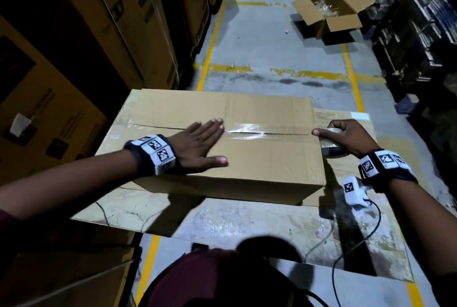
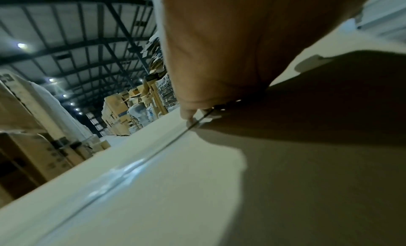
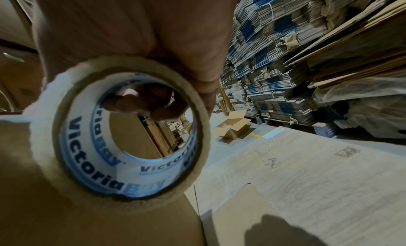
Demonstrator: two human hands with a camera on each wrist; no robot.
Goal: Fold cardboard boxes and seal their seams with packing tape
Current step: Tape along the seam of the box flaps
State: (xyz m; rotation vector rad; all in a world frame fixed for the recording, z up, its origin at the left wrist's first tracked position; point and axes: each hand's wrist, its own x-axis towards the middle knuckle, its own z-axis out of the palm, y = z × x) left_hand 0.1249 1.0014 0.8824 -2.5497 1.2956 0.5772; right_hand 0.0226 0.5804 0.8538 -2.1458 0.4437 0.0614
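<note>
Head view, surroundings: tall brown cartons point(image 1: 81, 34) stand along the left; dark stacked goods line the right; an open box point(image 1: 332, 11) with clear plastic inside sits on the grey floor point(image 1: 267, 42) far right, between yellow painted lines.
Head view, support: a flat cardboard sheet point(image 1: 247, 227), scuffed and glossy in patches, lies under the work; a thin cable crosses its near right part.
Head view, box: the cardboard box point(image 1: 259, 158) sits closed on the sheet, its two top flaps meeting in a seam point(image 1: 284, 133) that runs left to right; shiny clear tape covers the seam's middle stretch.
Head view, left hand: the left hand point(image 1: 200, 144) lies flat on the box top, fingers straight, fingertips on the taped seam.
Head view, right hand: the right hand point(image 1: 346, 134) grips the tape roll point(image 1: 332, 151) at the box's right edge, index finger stretched toward the seam's end.
Left wrist view: the palm point(image 2: 219, 49) rests on pale smooth cardboard point(image 2: 153, 206); the glossy tape strip follows the seam point(image 2: 131, 169) away toward stacked cartons under a steel roof.
Right wrist view: the tape roll point(image 3: 44, 154) fills the left, a cream ring with a white and blue printed core; fingers point(image 3: 140, 102) show through its hole, holding it. Bundled flat cartons point(image 3: 274, 67) with blue print are stacked at right.
</note>
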